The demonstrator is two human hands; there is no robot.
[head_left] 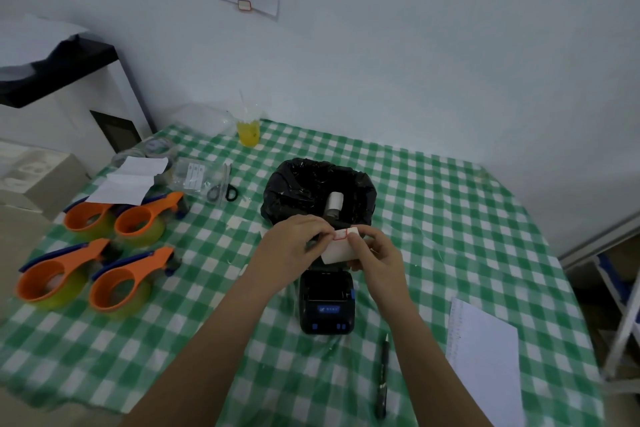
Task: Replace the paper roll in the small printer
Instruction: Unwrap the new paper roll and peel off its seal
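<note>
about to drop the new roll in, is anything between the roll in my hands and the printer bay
Nothing visible blocks it. Both hands, left hand and right hand, hold the paper roll directly above the small printer, whose bay looks open just below. The black bin bag sits behind it, off the path.

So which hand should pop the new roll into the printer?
Probably the right hand. It cradles the white paper roll just above the open printer. The left hand only pinches the red-bordered label at the roll's loose end, so it would need to regrip.
</note>
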